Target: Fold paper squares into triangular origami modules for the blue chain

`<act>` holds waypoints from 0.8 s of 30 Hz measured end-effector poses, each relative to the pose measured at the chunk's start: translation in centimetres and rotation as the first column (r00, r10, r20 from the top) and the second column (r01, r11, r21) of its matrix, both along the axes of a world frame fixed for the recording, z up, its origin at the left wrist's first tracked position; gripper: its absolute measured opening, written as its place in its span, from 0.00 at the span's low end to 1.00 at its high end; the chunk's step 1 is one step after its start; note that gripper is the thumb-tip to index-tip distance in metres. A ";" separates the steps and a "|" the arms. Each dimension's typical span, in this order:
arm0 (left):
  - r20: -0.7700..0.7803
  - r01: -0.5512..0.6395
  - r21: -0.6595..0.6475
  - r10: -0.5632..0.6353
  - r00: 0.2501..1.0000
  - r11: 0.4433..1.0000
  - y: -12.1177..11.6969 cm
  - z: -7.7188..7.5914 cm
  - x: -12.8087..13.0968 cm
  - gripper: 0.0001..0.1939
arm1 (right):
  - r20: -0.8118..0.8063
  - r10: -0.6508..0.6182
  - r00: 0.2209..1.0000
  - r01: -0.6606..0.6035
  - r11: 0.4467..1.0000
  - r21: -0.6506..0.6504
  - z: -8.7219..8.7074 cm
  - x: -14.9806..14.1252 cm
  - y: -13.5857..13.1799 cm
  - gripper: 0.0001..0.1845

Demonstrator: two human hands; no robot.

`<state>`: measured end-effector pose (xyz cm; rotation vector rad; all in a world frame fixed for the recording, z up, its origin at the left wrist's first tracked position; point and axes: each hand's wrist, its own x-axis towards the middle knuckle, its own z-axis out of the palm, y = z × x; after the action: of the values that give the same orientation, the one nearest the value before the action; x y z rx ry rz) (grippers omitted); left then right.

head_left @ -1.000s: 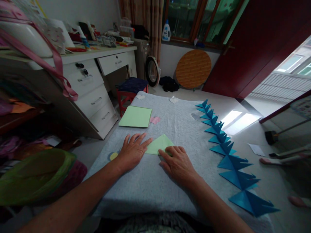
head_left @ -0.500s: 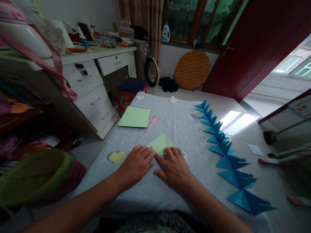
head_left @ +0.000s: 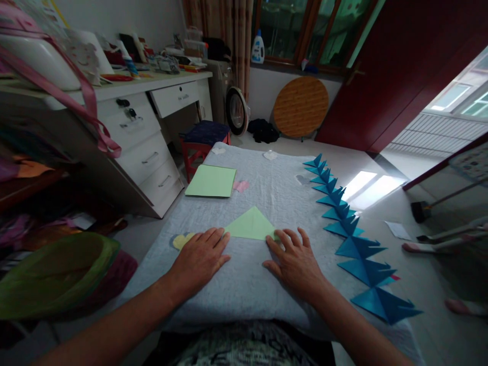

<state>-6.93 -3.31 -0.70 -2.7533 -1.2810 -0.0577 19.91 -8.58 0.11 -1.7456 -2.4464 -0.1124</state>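
The green paper [head_left: 250, 224], folded into a triangle, lies between the left and right edges of the tabletop [head_left: 276, 195]. The left hand [head_left: 200, 256] is flat at one corner; the right hand [head_left: 296, 262], fingers a bit spread, touches another. The paper should be light and crease easily, best held by corners. The cloth [head_left: 244, 290] looks soft.

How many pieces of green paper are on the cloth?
2 visible: the folded triangle, between the left hand and right hand, and the flat square farther away, near the left edge of the cloth. More sheets may lie hidden under the square.
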 end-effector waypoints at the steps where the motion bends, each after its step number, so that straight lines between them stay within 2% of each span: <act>1: -0.008 -0.013 0.009 0.013 1.000 1.000 -0.1 0.0 -0.1 0.20 | 0.006 -0.015 1.000 0.015 1.000 0.014 -0.2 0.3 -0.2 0.27; 6: -0.025 -0.036 0.068 0.037 0.999 0.997 -0.6 0.2 -0.3 0.19 | 0.017 -0.090 0.996 0.089 0.993 0.074 -0.6 1.6 -1.2 0.27; 14: -0.043 -0.106 0.104 0.111 0.993 0.989 -1.2 0.5 0.1 0.19 | 0.069 -0.163 0.984 0.157 0.984 0.083 -0.7 2.5 -2.3 0.25; 17: -0.026 -0.171 0.059 0.173 0.985 0.983 -1.1 1.2 0.0 0.21 | 0.071 -0.189 0.979 0.185 0.980 0.070 -0.3 2.4 -2.2 0.24; 20: 0.025 -0.213 -0.023 0.213 0.977 0.977 -0.3 1.7 -0.1 0.22 | 0.053 -0.232 0.971 0.231 0.973 0.010 0.8 2.3 -1.4 0.21; 22: 0.096 -0.216 -0.072 0.222 0.970 0.974 0.6 1.7 0.1 0.23 | 0.015 -0.254 0.967 0.254 0.965 -0.061 1.7 2.0 -0.3 0.16; 24: 0.197 -0.183 -0.121 0.204 0.959 0.976 1.9 1.4 0.7 0.29 | -0.054 -0.255 0.965 0.246 0.960 -0.135 2.5 1.6 1.0 0.17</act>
<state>-6.20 -1.40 0.73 -2.7484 -1.6449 -0.2791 21.47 -7.58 2.57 -2.0711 -2.2173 0.0818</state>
